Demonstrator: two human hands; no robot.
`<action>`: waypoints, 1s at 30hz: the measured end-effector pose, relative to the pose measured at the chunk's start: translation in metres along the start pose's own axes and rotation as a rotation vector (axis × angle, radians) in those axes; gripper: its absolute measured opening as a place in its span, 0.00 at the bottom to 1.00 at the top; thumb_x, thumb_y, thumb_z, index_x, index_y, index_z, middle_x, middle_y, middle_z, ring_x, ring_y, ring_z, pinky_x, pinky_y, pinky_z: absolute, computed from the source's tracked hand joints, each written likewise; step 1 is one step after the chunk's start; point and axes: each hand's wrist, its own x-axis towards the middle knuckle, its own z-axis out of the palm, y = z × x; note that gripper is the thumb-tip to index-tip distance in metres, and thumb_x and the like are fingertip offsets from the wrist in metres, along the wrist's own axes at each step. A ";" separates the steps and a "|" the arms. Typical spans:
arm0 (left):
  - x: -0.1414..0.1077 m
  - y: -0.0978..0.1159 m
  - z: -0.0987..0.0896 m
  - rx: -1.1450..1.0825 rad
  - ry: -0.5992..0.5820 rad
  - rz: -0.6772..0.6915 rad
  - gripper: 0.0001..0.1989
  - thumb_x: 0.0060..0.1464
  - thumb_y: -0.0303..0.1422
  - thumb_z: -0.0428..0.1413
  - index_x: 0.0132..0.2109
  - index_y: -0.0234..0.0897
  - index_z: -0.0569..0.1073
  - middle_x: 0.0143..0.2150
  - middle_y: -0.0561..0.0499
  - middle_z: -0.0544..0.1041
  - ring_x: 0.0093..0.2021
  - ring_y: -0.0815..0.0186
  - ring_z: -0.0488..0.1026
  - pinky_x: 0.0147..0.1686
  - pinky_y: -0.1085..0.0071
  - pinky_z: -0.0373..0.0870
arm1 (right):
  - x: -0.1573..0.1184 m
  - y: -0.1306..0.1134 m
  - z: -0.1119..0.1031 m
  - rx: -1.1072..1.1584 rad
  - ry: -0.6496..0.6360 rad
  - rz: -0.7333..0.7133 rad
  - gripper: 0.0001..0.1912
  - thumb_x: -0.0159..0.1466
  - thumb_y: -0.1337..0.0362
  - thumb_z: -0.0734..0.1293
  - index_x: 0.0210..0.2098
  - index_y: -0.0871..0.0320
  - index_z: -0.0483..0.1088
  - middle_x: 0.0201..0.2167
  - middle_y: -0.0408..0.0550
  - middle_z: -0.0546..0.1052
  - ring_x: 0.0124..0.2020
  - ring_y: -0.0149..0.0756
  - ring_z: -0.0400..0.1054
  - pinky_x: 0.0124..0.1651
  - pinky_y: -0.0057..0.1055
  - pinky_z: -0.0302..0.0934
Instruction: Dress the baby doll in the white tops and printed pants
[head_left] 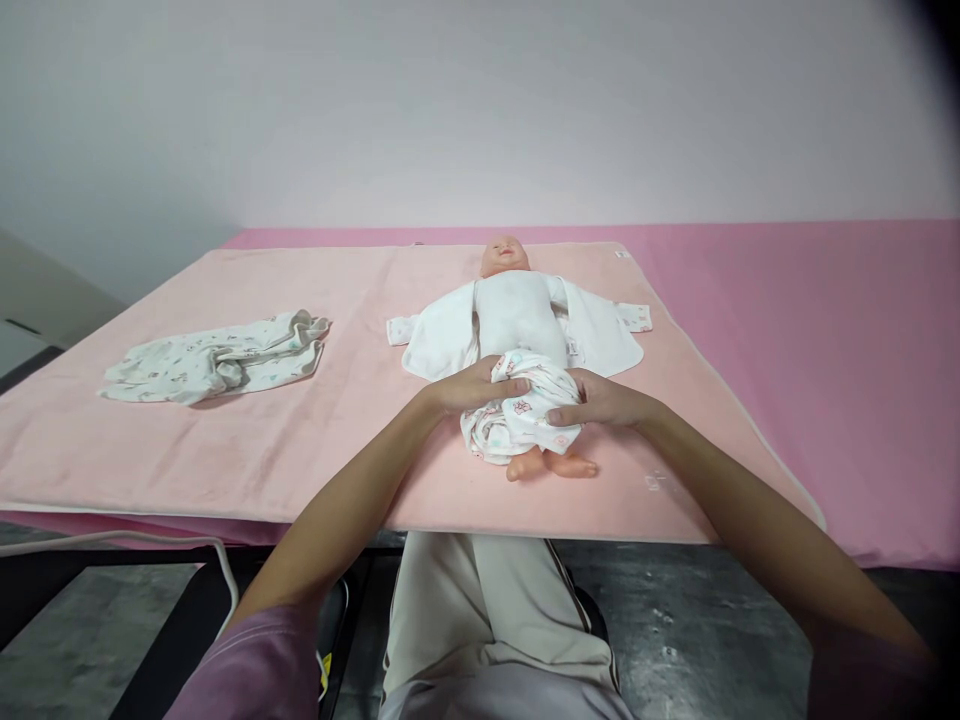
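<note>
A baby doll [505, 256] lies on its back, head toward the wall, with a white jacket [442, 330] spread open around its white torso. Bunched baby pants [536, 405], white with small coloured prints, surround the doll's lower legs. My left hand [480, 388] grips the bunched cloth on its left side, thumb on top. On the right side my right hand [604, 400] holds the same cloth, thumb also over it. Below the fabric the doll's bare feet [551, 464] stick out. Part of the legs is hidden by the cloth.
A folded printed baby garment [217, 360] lies at the left on the peach mat [360, 450]. The mat covers part of a pink table surface [840, 380]. A pale wall [480, 120] stands behind. A white cable [150, 540] runs below the table's front left edge.
</note>
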 end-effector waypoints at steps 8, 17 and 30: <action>-0.001 0.001 -0.007 0.019 -0.086 -0.052 0.37 0.50 0.56 0.75 0.56 0.32 0.81 0.50 0.39 0.85 0.50 0.53 0.82 0.49 0.62 0.79 | 0.002 0.010 0.005 0.271 0.105 -0.080 0.27 0.67 0.43 0.78 0.47 0.62 0.81 0.41 0.53 0.85 0.44 0.44 0.79 0.51 0.36 0.72; -0.001 0.002 -0.007 0.035 -0.130 -0.026 0.34 0.51 0.51 0.76 0.56 0.33 0.81 0.50 0.40 0.85 0.53 0.51 0.82 0.51 0.61 0.80 | 0.000 0.007 -0.001 0.207 0.059 -0.011 0.26 0.65 0.44 0.80 0.45 0.62 0.80 0.36 0.49 0.82 0.37 0.38 0.76 0.40 0.29 0.68; 0.001 0.004 -0.007 0.086 -0.233 -0.020 0.33 0.41 0.48 0.81 0.51 0.36 0.85 0.50 0.42 0.86 0.52 0.50 0.83 0.53 0.60 0.81 | 0.008 0.009 0.008 0.282 0.108 -0.139 0.31 0.66 0.35 0.76 0.30 0.58 0.73 0.32 0.50 0.79 0.39 0.41 0.74 0.47 0.35 0.70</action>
